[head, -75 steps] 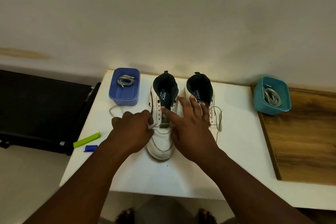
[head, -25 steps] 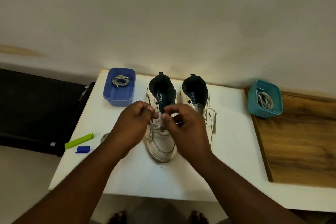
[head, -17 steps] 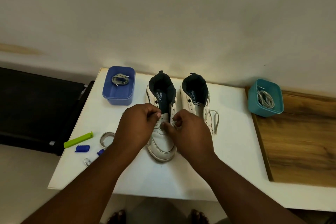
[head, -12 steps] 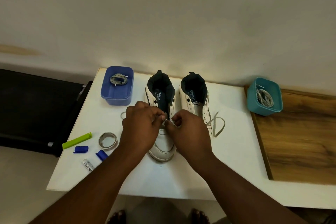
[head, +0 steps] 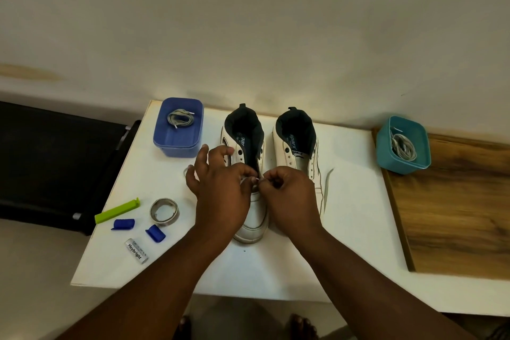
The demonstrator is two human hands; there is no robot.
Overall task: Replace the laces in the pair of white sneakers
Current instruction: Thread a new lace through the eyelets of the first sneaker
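Right hand [head: 287, 190] pinches a thin lace tip [head: 259, 179] over the smooth white sneaker [head: 249, 201]; left hand [head: 220, 188] pinches beside it, other fingers splayed, above the matte surface [head: 276, 270].

Both forearms are bare up to where they leave the bottom of the view, with no sleeve or cuff showing on either. The left hand [head: 220, 190] wears no glove, ring, or band at the wrist, and the right hand [head: 289, 196] is just as plain, with no watch or bracelet on it. Short, unpainted fingernails show pale at the fingertips. Bare toes [head: 302, 326] peek out beyond the table's near edge.
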